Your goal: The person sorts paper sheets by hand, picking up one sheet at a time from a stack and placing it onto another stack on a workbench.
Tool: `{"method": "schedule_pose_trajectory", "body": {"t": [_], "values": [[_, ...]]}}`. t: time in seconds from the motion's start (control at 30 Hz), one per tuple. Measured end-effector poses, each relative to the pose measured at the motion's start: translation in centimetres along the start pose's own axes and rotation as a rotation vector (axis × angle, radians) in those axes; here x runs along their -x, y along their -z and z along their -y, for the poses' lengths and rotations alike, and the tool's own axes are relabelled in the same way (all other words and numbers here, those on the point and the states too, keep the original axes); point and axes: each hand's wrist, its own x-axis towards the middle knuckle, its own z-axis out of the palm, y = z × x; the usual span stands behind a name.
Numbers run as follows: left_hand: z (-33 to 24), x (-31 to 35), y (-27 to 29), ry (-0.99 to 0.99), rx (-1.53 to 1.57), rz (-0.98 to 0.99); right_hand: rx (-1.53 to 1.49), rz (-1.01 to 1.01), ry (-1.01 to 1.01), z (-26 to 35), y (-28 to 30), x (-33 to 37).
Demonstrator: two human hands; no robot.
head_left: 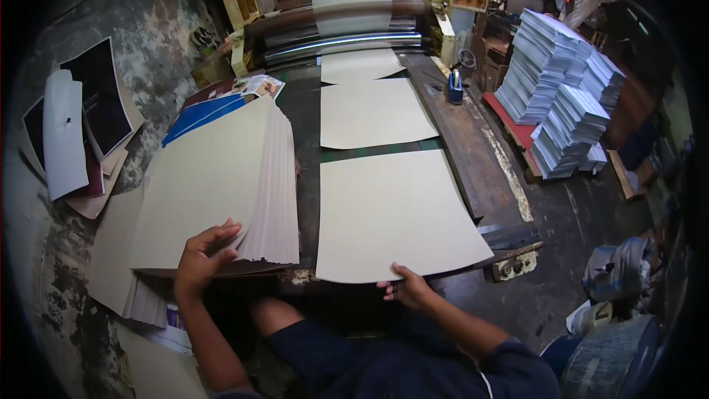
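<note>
Fisheye distortion is bending edges toward a black rim. Glare is streaking the metal roller [354, 42]. The front pale sheet [395, 214] is catching soft light; shadow beneath the table [308, 133] is apparently obscuring detail.

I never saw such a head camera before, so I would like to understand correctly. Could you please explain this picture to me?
There is no robot here: a person works with two bare hands. A wide fisheye camera worn on the head looks down, so straight edges bend. Ahead is a machine with long rollers. On the dark table before them, three pale sheets lie in a row. The right hand holds the near edge of the nearest sheet, thumb on top. The left hand is at the near edge of a thick pale stack; whether it grips anything is unclear. Farther right stand piles of white paper.
</note>
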Motion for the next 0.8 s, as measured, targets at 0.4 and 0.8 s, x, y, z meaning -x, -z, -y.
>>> {"method": "schedule_pose_trajectory", "body": {"t": [0.4, 0.8], "values": [[0.0, 0.9, -5.9, 0.108, -0.372, -0.581, -0.074, -0.035, 0.188, 7.5, -1.1, -9.3], [1.1, 1.3, -4.9, 0.211, -0.169, -0.649, -0.202, -0.293, 0.38, 7.5, -2.5, -13.3]]}}
